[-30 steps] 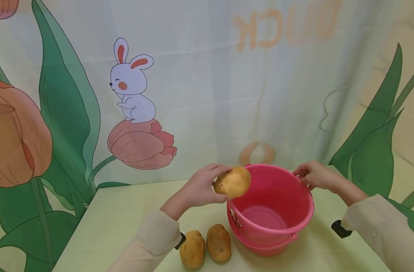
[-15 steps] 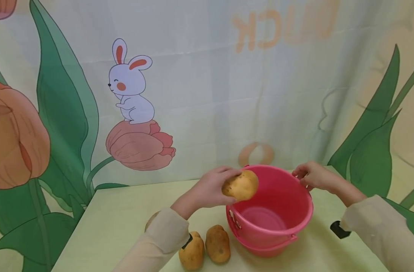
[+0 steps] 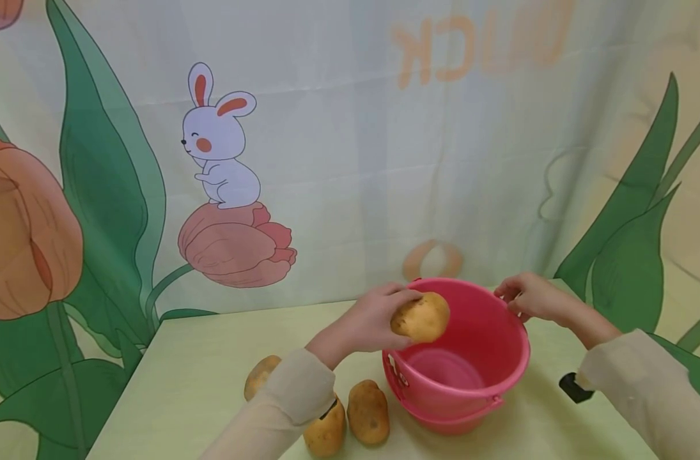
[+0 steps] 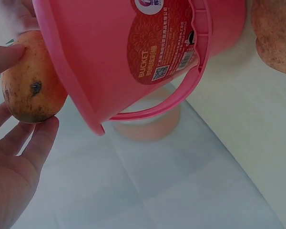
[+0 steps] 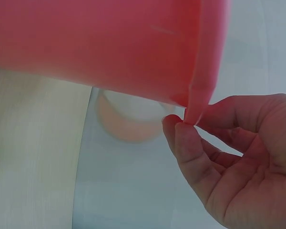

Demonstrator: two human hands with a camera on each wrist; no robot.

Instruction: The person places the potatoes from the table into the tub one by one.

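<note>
A yellow-brown potato (image 3: 423, 318) is gripped between the thumb and fingers of my left hand (image 3: 369, 321), over the left rim of a pink bucket (image 3: 459, 402). In the left wrist view this potato (image 4: 34, 86) shows a dark spot, and the fingers are spread around it beside the bucket's rim. My right hand (image 3: 536, 298) pinches the bucket's rim at the far right; the right wrist view shows the thumb and fingertips of that hand (image 5: 243, 152) on either side of the rim. The visible part of the bucket's floor is bare.
Two potatoes lie on the table left of the bucket: a browner potato (image 3: 369, 412) and a potato (image 3: 325, 431) partly behind the left sleeve. Farther left is another potato (image 3: 261, 375). A printed curtain (image 3: 338, 160) hangs behind the pale green table (image 3: 177, 383).
My left hand has moved right and slightly down with its potato, from beside the bucket to over its opening. The potato at the left has come into view from behind the sleeve. My right hand stays put.
</note>
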